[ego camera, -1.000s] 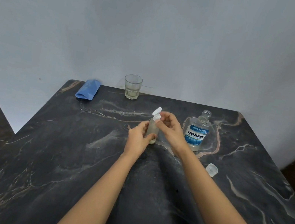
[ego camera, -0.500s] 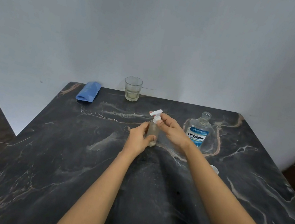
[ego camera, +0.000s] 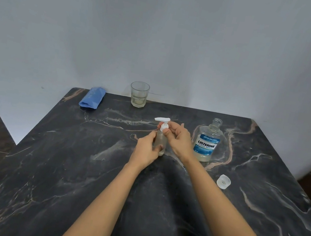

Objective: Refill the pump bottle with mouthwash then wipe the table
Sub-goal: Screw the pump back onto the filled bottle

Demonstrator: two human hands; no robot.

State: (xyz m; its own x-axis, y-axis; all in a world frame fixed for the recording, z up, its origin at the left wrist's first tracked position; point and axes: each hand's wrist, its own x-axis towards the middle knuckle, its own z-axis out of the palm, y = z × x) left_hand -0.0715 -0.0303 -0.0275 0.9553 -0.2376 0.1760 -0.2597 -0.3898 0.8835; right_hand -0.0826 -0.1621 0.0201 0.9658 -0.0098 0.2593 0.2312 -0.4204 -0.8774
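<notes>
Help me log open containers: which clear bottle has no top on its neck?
The clear Listerine mouthwash bottle, its neck bare; the small clear pump bottle wears its white pump head.

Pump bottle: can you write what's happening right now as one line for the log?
step: fitting pump | left hand: holds pump bottle | right hand: fingers on pump collar | mouthwash bottle: open, cap on table | wipe: not yet

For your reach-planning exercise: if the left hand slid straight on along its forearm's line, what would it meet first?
The left hand already grips the small clear pump bottle, so it meets that first; what lies beyond is unclear in depth.
</notes>
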